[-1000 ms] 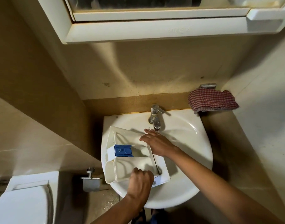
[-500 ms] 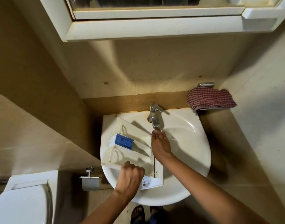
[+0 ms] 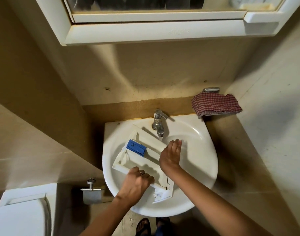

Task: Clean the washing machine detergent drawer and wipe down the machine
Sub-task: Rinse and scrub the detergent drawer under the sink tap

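The white detergent drawer [image 3: 146, 150] with its blue insert [image 3: 136, 147] lies tilted across the white wash basin [image 3: 197, 157], its far end under the chrome tap [image 3: 158, 123]. A thin stream of water falls from the spout. My left hand [image 3: 137, 180] grips the drawer's near edge, fingers curled over it. With straight fingers, my right hand [image 3: 171, 154] rests against the drawer's right side just below the spout.
A red checked cloth [image 3: 215, 103] lies on the ledge right of the basin. A mirror cabinet [image 3: 163, 19] hangs overhead. A toilet [image 3: 19, 215] and a paper holder [image 3: 91, 193] are at the lower left. My sandalled feet [image 3: 144, 226] show below the basin.
The drawer has swung left and tilted, its far end now under the tap. My right hand slid down its right side; my left hand kept hold of the near edge.
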`<state>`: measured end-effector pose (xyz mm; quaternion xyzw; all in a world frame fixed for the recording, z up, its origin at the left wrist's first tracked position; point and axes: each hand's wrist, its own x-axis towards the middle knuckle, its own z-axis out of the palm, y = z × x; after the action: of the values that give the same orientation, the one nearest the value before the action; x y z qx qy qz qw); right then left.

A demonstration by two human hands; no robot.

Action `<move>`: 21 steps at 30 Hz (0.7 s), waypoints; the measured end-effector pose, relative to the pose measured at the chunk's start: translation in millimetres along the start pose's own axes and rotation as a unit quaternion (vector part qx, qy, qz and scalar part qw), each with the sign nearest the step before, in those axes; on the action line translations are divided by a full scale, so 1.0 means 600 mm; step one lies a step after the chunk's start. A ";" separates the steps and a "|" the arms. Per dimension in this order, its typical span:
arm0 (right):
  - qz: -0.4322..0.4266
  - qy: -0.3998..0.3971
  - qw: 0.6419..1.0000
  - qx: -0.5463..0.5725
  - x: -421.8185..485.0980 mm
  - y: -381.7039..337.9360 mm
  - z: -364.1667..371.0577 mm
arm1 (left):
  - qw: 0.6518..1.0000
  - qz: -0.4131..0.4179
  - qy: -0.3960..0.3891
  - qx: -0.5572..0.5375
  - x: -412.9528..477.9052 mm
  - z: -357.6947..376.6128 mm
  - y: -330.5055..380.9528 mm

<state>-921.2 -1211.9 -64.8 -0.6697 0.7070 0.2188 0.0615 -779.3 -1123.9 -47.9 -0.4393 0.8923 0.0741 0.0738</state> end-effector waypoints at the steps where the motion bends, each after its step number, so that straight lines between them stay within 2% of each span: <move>1: 0.007 -0.005 0.999 0.035 0.000 -0.003 0.000 | 1.000 0.006 0.001 0.004 -0.001 0.002 -0.003; 3: -0.011 -0.016 0.989 0.144 0.002 -0.010 -0.005 | 1.000 0.021 0.000 0.012 -0.002 0.009 -0.009; 6: -0.101 0.001 0.958 0.269 0.007 -0.025 -0.024 | 0.999 0.028 0.008 0.015 -0.001 0.014 -0.015; 8: -0.176 0.004 0.945 0.277 0.016 -0.026 -0.028 | 1.000 0.021 0.020 0.011 0.001 0.015 -0.017; 10: -0.205 0.000 0.947 0.246 0.023 -0.010 -0.021 | 0.999 0.011 0.030 0.005 -0.001 0.020 -0.021; 14: -0.135 -0.044 0.973 0.181 0.027 0.031 -0.009 | 0.999 -0.004 0.054 -0.003 -0.005 0.029 -0.032; 17: -0.094 -0.060 0.994 0.014 0.034 0.055 -0.013 | 0.995 0.004 0.102 -0.011 -0.004 0.040 -0.038; 18: -0.082 -0.067 0.994 -0.008 0.038 0.060 -0.014 | 0.992 0.007 0.122 -0.013 -0.003 0.043 -0.040; 21: -0.033 -0.075 0.994 0.078 0.042 0.074 -0.028 | 0.985 -0.007 0.172 -0.033 -0.001 0.052 -0.053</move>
<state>-963.2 -1241.4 -49.0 -0.6679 0.6926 0.2101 0.1735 -751.7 -1136.6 -80.5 -0.4542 0.8855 0.0265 -0.0943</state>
